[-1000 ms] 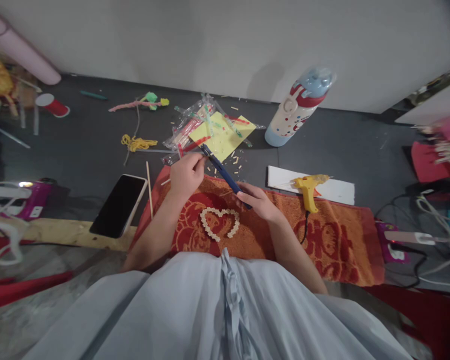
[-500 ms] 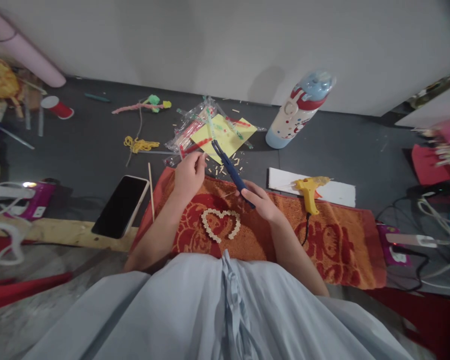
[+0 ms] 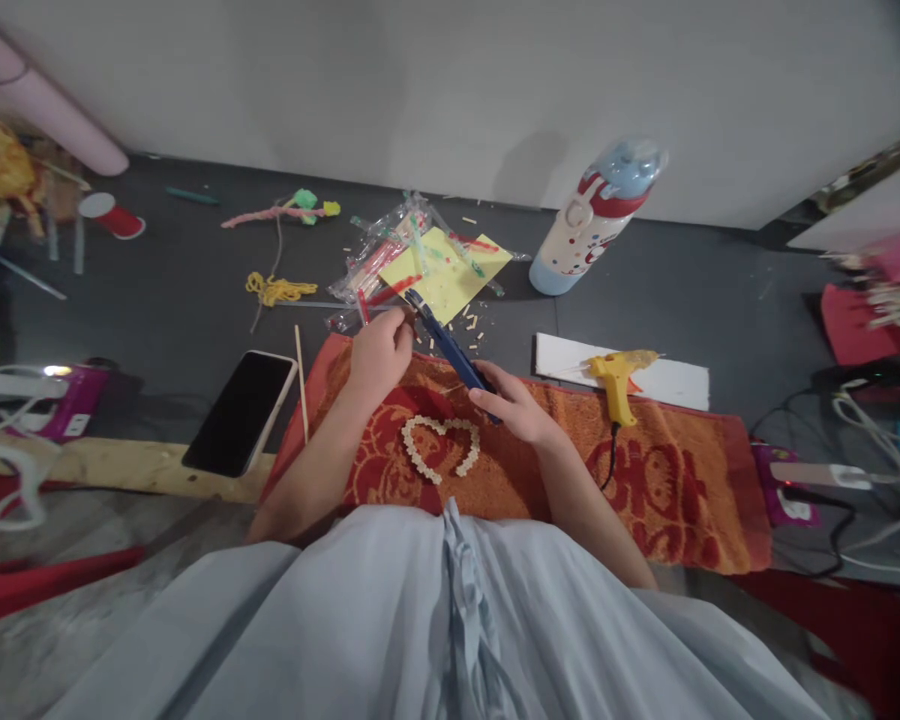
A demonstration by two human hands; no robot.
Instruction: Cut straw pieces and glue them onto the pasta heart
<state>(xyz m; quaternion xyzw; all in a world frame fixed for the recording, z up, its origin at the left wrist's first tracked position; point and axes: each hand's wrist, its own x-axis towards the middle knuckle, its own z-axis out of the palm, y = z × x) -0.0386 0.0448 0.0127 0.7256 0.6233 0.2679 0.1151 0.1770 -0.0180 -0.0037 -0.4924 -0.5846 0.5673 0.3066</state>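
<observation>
My right hand [image 3: 511,402] is wrapped round a long dark blue hand tool [image 3: 454,352] with a dark, narrow tip; its exact kind is unclear. That tip points up and left, right beside the fingertips of my left hand [image 3: 381,348]. The left fingers are pinched together, and whatever lies in them is too small to make out. Below both hands, a heart outline [image 3: 412,455] made of short pale stick pieces lies on an orange and red towel [image 3: 517,470], with a gap at its lower right. Short cut bits [image 3: 472,323] are scattered beyond the towel's edge.
A yellow paper [image 3: 450,290] and plastic-wrapped sticks lie ahead. To the right are a bottle [image 3: 589,225] and a yellow glue gun [image 3: 616,385] on a white strip [image 3: 675,385]. On the left are a phone [image 3: 240,412], a thin stick [image 3: 301,385] and yellow yarn [image 3: 277,290].
The blue tool has shifted left and slightly down, bringing its tip against or very near my left fingertips. My left hand has barely moved. The heart outline stays in place.
</observation>
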